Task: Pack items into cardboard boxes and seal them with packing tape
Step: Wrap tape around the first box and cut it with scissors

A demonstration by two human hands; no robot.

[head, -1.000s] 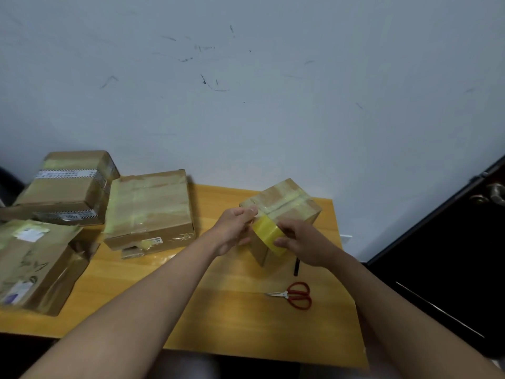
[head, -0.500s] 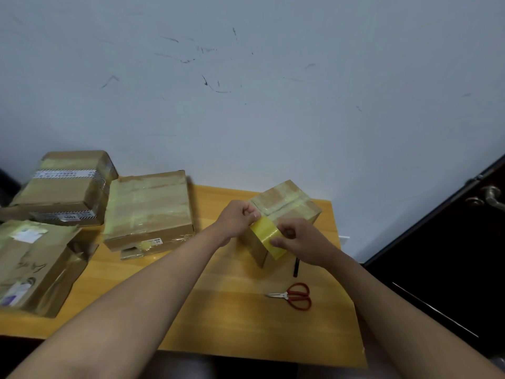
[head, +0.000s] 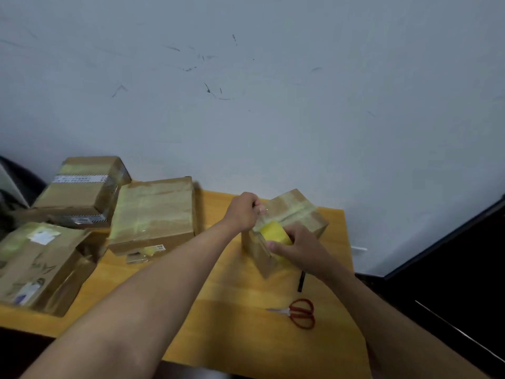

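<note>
Now the left hand (head: 243, 212) has drawn its pinched tape end up-left from the yellow packing-tape roll (head: 274, 233) gripped in the right hand's (head: 297, 246) fingers, stretching a fresh strip to seal the small brown cardboard box (head: 300, 214) at centre right.

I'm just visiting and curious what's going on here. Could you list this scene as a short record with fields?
activity: taping a small cardboard box
left hand: pinches the pulled-out tape end
right hand: grips the yellow tape roll against the box
table: wooden, against a wall
scissors: red handles, lying near the right arm
other boxes: several taped ones at the left
</note>
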